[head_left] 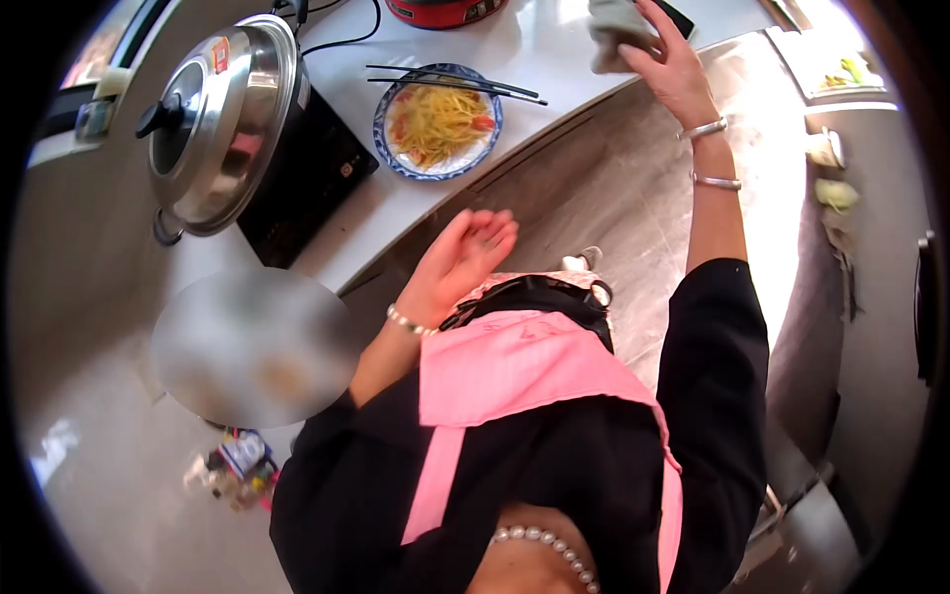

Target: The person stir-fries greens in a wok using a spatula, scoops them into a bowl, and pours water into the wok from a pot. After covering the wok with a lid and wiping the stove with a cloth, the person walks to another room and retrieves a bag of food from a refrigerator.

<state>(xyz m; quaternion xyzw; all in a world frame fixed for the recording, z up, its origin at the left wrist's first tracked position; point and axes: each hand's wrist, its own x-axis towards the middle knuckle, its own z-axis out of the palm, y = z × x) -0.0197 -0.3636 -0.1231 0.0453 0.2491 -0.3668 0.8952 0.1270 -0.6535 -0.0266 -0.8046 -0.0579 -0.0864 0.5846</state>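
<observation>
My right hand (675,71) is closed on a grey-green cloth (619,36) at the counter's right part, thumb and fingers pinching its edge. In front of my apron, my left hand (463,255) hangs in the air with its fingers loosely curled and nothing in them. Beyond it on the counter stands a blue-rimmed plate (380,127) with shredded yellow food (435,121) and some red pieces. A pair of dark chopsticks (460,83) lies across the plate's far side. A dark flat object (677,22) is partly hidden behind my right hand.
A lidded steel pot (233,124) sits on a black induction cooker (302,183) at the left. A red appliance (445,10) and a black cord (361,38) are at the back. The white counter's edge (584,107) runs diagonally, with tiled floor beyond.
</observation>
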